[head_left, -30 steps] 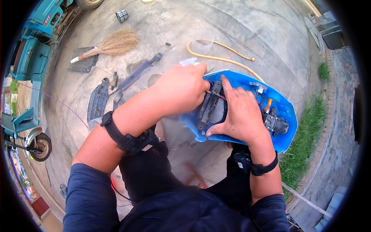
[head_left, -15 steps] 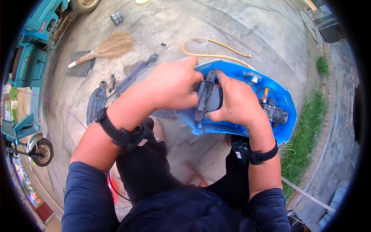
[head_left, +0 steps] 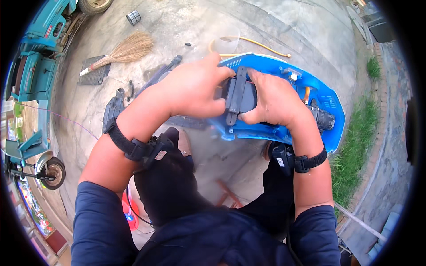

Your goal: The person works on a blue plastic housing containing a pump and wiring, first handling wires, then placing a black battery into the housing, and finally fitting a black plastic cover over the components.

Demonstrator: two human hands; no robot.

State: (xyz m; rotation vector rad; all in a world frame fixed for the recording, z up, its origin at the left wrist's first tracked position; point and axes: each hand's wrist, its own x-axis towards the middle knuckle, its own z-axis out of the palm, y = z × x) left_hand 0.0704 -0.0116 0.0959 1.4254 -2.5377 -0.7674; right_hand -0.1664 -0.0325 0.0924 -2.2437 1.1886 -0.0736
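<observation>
A black box-shaped block [head_left: 248, 99] sits inside a blue plastic shell [head_left: 262, 63], with a dark flat bar [head_left: 236, 95] lying lengthwise across it. My left hand [head_left: 195, 88] is closed on the block's left side, thumb and index finger curled at its edge. On the other side, my right hand [head_left: 276, 99] grips the same block, its thumb near the bar's lower end and its fingers by the upper end. Right of that hand, the shell holds a black motor-like unit [head_left: 324, 119] and a short orange hose [head_left: 306, 95]. My hands hide part of the block.
A yellow hose [head_left: 266, 47] and a clear container [head_left: 228, 43] lie beyond the shell. To the left are a straw broom [head_left: 129, 48], long dark plastic parts [head_left: 114, 106] and a small cage-like filter [head_left: 133, 17]. Grass [head_left: 355, 150] borders the right; a teal vehicle [head_left: 37, 73] stands left.
The blue shell has shifted a little away from me and tilted slightly. Both hands have moved up with the block, keeping their grip.
</observation>
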